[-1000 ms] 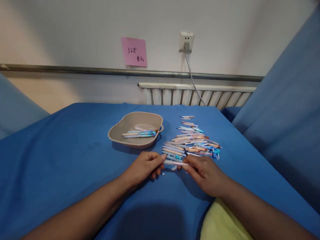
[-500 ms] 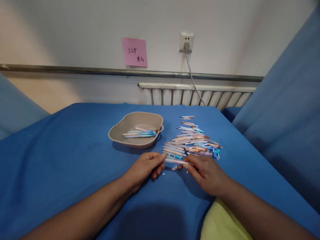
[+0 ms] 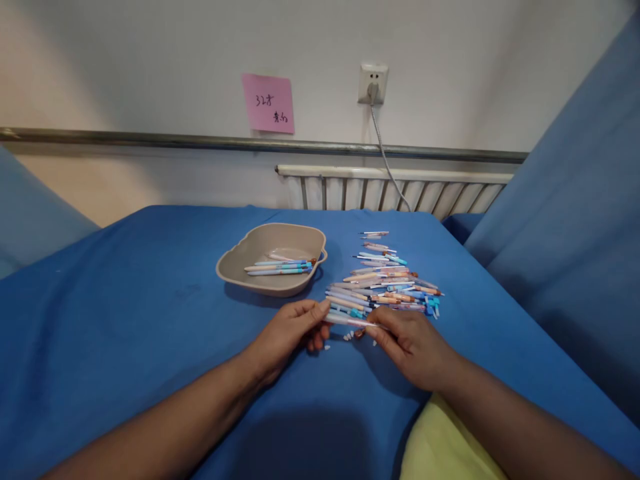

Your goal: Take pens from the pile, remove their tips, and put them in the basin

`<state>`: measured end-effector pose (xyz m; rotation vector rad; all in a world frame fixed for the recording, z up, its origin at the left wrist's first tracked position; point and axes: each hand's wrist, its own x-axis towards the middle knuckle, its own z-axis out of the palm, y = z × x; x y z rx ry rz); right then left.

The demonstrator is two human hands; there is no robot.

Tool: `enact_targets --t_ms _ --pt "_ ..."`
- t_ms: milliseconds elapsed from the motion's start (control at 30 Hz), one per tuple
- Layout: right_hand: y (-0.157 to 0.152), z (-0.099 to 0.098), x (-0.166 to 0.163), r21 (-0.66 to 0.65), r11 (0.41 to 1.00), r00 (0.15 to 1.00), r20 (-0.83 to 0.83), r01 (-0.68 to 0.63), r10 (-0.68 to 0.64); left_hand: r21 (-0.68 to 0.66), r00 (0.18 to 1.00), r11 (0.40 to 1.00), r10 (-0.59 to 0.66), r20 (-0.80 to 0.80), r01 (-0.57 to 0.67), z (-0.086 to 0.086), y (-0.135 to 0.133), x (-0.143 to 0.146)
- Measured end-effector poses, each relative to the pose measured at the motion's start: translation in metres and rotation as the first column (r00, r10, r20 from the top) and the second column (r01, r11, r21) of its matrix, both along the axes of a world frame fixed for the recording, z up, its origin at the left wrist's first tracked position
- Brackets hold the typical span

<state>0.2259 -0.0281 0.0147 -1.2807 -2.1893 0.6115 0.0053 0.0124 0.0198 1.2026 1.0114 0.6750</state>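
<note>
Between my two hands is a whitish pen part (image 3: 345, 320), long and slim, with a pinkish stretch toward its right end. My left hand (image 3: 297, 327) pinches its left end between thumb and forefinger. The other end sits in the closed fingertips of my right hand (image 3: 415, 343), which hide its tip. Just beyond, a pile of pen parts (image 3: 370, 283) in white, peach, blue and brown lies on the blue cloth. Several small white bits (image 3: 349, 336) and a small brown piece (image 3: 359, 333) lie below the held pen part.
A beige basin (image 3: 240, 270) with several pens in it stands left of the pile. Behind the blue-covered surface (image 3: 150, 300) are a radiator (image 3: 350, 172), a metal rail (image 3: 200, 140) and a plugged-in cord (image 3: 383, 150). A blue curtain (image 3: 565, 173) hangs at the right.
My left hand has shifted slightly left and up with its end of the pen part, and more of the part shows between the hands. My right hand stays in place.
</note>
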Motion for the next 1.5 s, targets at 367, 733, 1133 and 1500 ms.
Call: enact_targets --t_ms 367,733,1133,1500 --pt "-0.001 0.001 0.000 -0.042 0.999 1.000 -0.005 -0.014 0.014 0.129 1.000 0.991 -0.021 -0.006 0.022 0.001 -0.001 0.000" --pt "0.006 -0.005 -0.005 -0.177 0.981 0.900 -0.408 0.084 -0.151 0.129 0.991 0.988 -0.075 -0.109 0.089 0.000 0.006 -0.005" --pt "0.005 -0.011 -0.014 -0.264 0.962 0.767 -0.631 -0.069 -0.118 0.069 0.962 0.960 -0.268 -0.044 0.270 -0.003 -0.010 0.005" --pt "0.007 -0.008 -0.007 -0.140 0.990 0.689 -0.719 -0.008 -0.096 0.089 0.981 0.978 -0.185 -0.056 0.189 -0.010 -0.004 0.002"
